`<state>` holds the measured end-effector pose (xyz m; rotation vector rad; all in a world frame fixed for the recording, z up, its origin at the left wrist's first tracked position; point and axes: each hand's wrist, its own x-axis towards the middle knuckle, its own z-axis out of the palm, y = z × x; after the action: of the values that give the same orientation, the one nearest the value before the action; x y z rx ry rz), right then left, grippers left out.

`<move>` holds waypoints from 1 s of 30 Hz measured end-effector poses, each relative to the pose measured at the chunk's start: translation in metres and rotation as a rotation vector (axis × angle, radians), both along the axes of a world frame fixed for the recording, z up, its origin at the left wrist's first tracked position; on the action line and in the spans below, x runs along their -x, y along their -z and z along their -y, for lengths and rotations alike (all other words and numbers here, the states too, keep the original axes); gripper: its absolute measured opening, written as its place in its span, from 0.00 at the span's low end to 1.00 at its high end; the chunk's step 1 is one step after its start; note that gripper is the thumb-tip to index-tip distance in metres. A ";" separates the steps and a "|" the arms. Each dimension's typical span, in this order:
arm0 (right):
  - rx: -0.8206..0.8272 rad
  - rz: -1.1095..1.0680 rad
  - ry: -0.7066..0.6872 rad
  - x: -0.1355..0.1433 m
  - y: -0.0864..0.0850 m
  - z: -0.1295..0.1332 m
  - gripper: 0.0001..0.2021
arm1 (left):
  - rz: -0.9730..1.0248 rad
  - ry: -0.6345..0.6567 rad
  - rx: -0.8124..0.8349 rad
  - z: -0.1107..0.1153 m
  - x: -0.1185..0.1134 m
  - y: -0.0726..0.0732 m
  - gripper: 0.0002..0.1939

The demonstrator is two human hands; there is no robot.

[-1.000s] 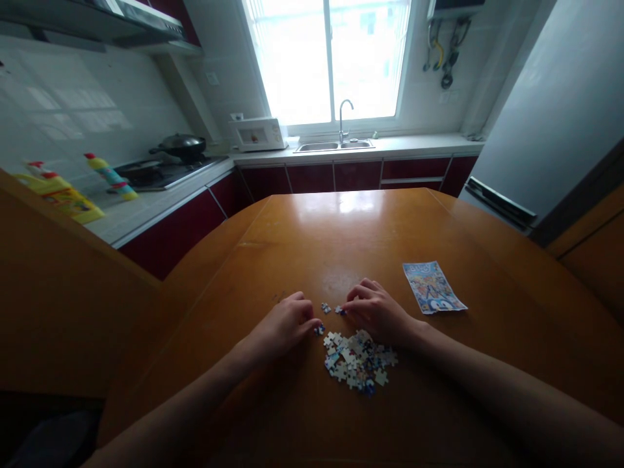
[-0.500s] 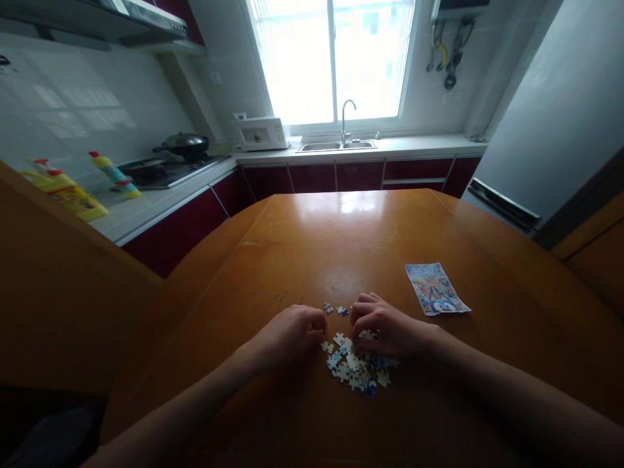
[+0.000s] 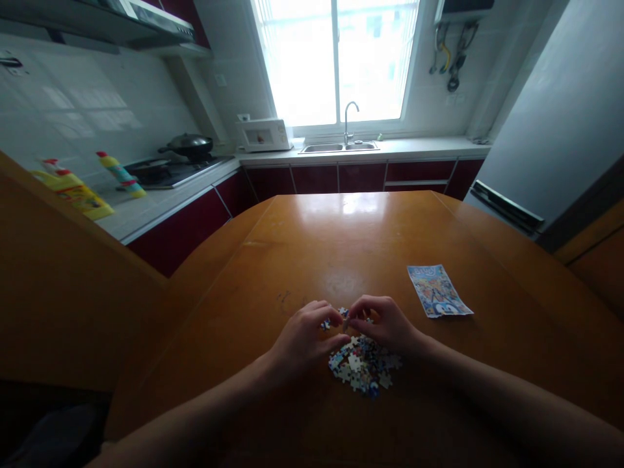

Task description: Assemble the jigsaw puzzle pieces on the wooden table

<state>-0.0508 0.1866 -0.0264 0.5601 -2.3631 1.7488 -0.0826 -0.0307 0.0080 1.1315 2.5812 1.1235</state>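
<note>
Between the fingertips of my right hand is a small puzzle piece, pinched above the table. My left hand comes close from the other side, its thumb and forefinger parted around that piece; whether they touch it is hard to see. Below both hands lies a pile of jigsaw pieces, some pale side up and others printed in blue and mixed colours. Beyond the fingers a few more puzzle pieces show, partly covered by my hands.
On the wooden table, a printed picture sheet lies to the right of my hands. Past the table are a sink, a microwave and a stove with a lidded pan. A fridge stands at the right.
My left hand has moved right and its thumb and forefinger have parted. My right hand has risen from the pile with a puzzle piece, and the two hands now nearly meet.
</note>
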 end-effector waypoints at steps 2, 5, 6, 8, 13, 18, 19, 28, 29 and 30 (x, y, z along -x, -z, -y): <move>0.020 0.008 0.003 -0.001 0.001 0.002 0.02 | -0.012 0.022 -0.045 0.000 0.001 0.003 0.05; 0.021 0.027 0.010 -0.002 0.002 0.003 0.03 | -0.023 0.049 -0.051 0.002 0.006 0.004 0.06; 0.018 0.035 0.011 -0.002 0.002 0.003 0.04 | -0.011 0.048 -0.040 0.003 0.009 0.004 0.06; 0.011 0.050 0.011 -0.002 0.001 0.005 0.04 | 0.067 0.027 -0.022 0.005 0.012 0.002 0.07; -0.038 0.000 0.128 -0.007 -0.004 0.016 0.04 | 0.465 -0.039 -0.039 0.004 0.016 0.000 0.13; -0.002 0.167 0.126 -0.009 -0.007 0.020 0.06 | 0.546 -0.021 -0.057 0.003 0.017 0.001 0.16; -0.001 0.186 0.131 -0.008 -0.007 0.020 0.06 | 0.480 -0.033 -0.054 0.002 0.016 0.001 0.15; -0.201 0.043 0.263 -0.009 -0.003 0.021 0.07 | 0.248 -0.120 -0.153 -0.003 0.005 0.007 0.14; -0.236 0.006 0.269 -0.009 -0.003 0.021 0.07 | 0.234 -0.111 -0.148 -0.003 0.005 0.008 0.13; -0.259 -0.014 0.268 -0.010 -0.002 0.021 0.08 | 0.206 -0.095 -0.137 -0.003 0.004 0.008 0.13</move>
<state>-0.0411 0.1658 -0.0246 0.2676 -2.5337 1.3349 -0.0865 -0.0275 -0.0004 0.8723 2.4533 1.3774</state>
